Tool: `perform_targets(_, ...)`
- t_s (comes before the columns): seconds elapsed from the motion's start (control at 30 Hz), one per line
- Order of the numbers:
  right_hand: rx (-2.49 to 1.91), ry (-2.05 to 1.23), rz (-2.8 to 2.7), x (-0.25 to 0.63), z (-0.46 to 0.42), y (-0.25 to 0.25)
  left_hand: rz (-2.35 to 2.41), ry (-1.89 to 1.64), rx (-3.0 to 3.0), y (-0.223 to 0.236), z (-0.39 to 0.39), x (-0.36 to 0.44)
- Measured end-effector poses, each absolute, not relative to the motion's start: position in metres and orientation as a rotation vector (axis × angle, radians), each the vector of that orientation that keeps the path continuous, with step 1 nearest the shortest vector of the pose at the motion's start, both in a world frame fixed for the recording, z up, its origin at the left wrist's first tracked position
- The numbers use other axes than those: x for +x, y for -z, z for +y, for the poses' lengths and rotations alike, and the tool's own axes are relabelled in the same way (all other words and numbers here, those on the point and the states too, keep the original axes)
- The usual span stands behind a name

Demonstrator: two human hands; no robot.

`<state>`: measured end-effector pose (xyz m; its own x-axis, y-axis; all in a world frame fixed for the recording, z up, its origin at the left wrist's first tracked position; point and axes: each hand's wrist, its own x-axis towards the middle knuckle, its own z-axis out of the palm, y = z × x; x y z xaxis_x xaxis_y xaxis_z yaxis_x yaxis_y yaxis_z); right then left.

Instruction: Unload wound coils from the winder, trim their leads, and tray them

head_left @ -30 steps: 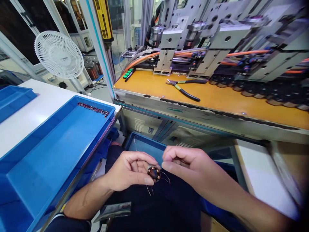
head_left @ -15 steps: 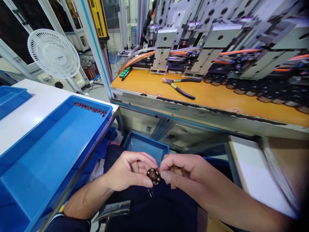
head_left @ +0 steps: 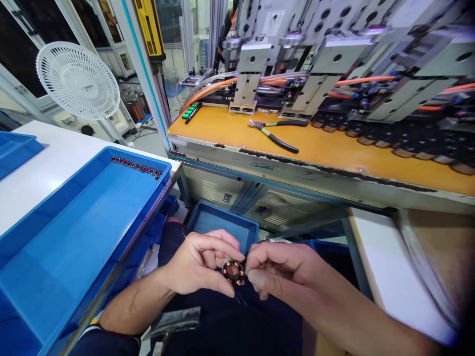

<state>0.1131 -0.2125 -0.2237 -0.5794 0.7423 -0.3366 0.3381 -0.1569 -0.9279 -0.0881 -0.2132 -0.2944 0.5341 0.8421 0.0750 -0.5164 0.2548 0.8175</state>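
Note:
Between my hands, above my lap, is a small round motor stator, a dark ring with copper windings around its inside. My left hand grips its left side between thumb and fingers. Thin wire ends stick out below the ring, and another fine wire rises by the back of my left hand. At the ring's right edge my right hand is closed, thumb against forefinger. What sits in that pinch is too small to see clearly; it may be a wire end.
A long blue tray on the white table holds a row of small wound parts. Pliers lie on the orange bench before the machine fixtures. Another blue bin stands low ahead. A white fan is at left.
The stator has turned slightly in my fingers, and its loose wire ends have swung right. Both hands stay closed in nearly the same place. The view has shifted a little.

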Motion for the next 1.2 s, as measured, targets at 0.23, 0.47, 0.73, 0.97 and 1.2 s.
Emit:
perform_targets(0.23,-1.204,-1.692,-1.899,0.112,-0.216,0.223,0.413,-0.992,0.908,0.290,-0.214,-0.087)
perform_targets(0.47,-0.857,-0.584,-2.307,0.131,-0.214,0.231,0.328,-0.932,0.761,0.294,-0.213,-0.084)
perform_targets(0.73,-0.559,-0.304,-2.334,0.121,-0.210,0.231,0.200,-0.835,0.584,0.302,-0.217,-0.075)
perform_targets(0.97,-0.553,-0.402,-2.302,0.122,-0.210,0.241,0.229,-0.845,0.595,0.302,-0.216,-0.076)
perform_targets(1.2,-0.682,-0.335,-2.099,0.108,-0.219,0.242,0.388,-0.984,0.836,0.294,-0.213,-0.076)
